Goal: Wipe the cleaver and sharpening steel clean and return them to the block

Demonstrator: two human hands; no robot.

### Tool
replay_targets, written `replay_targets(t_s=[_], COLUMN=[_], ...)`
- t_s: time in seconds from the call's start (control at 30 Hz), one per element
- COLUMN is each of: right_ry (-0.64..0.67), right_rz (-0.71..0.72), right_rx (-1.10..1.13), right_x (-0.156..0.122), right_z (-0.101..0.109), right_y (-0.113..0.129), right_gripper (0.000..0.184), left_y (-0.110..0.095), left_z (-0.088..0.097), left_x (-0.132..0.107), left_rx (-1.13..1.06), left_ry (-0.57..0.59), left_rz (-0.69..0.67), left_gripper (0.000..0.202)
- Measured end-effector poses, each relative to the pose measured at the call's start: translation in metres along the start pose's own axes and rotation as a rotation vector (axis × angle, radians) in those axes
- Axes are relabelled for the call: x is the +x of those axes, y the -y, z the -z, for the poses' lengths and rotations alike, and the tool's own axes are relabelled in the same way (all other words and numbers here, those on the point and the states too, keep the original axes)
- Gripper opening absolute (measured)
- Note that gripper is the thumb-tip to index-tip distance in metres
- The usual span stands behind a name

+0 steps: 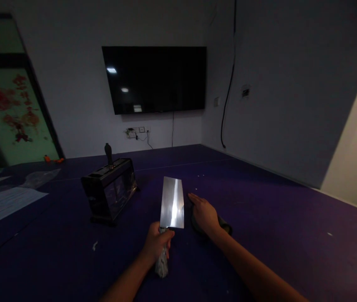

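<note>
Head view, read as a clock face with twelve at the top: a broad purple surface (269,235) fills the lower half, running back to pale walls, with small white scraps (95,246) scattered over it. At six o'clock stands the bright metal blade of a cleaver (172,203), its tip towards twelve; whether the blade touches the purple cannot be told. The person's left hand (157,242), just past six, is closed round the cleaver's whitish, wrapped-looking handle. At five, the right hand (206,216) lies over a dark rounded object (226,227), fingers extended towards the blade but apart from it; whether that hand grips the object cannot be told. At eight sits a black stand (98,201) with see-through panels, a dark handle (108,154) rising from its top. Between eight and nine lie printed papers (10,204) and crumpled clear plastic (40,178). The room is dim: a dark television (156,79) hangs between eleven and twelve, wall sockets (142,129) at ten, a black cable (229,90) drooping at half past one, and glass doors (40,142) with red decorations (0,98) between nine and ten.
</note>
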State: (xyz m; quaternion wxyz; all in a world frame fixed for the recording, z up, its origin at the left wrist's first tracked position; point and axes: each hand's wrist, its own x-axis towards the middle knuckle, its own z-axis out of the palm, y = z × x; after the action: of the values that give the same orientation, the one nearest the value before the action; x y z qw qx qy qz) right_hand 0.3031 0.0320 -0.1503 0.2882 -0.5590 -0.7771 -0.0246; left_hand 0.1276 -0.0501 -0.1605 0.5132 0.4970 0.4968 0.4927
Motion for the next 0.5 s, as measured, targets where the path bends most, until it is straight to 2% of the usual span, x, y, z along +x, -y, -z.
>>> replay_targets(t_s=[0.2,0.27,0.37,0.5], right_ry=[0.025,0.026,0.030,0.024], right_rz=[0.012,0.023,0.019,0.013], right_rx=[0.008,0.019,0.043,0.073], right_x=[-0.002,-0.003,-0.004,-0.005], right_z=[0.006,0.009,0.013,0.014], right_y=[0.000,0.000,0.000,-0.002], right_gripper=[0.051,0.052,0.052,0.050], left_y=[-0.016,-0.029,-0.062,-0.132], left_z=[0.006,0.012,0.024,0.042], left_x=[-0.002,-0.004,-0.005,0.002], left_rx=[0.078,0.155,0.336,0.814], left_ry=[-0.069,-0.032,-0.016,-0.049], left_rz=[-0.008,-0.019,-0.067,-0.108], left_gripper=[0.026,0.028,0.029,0.025])
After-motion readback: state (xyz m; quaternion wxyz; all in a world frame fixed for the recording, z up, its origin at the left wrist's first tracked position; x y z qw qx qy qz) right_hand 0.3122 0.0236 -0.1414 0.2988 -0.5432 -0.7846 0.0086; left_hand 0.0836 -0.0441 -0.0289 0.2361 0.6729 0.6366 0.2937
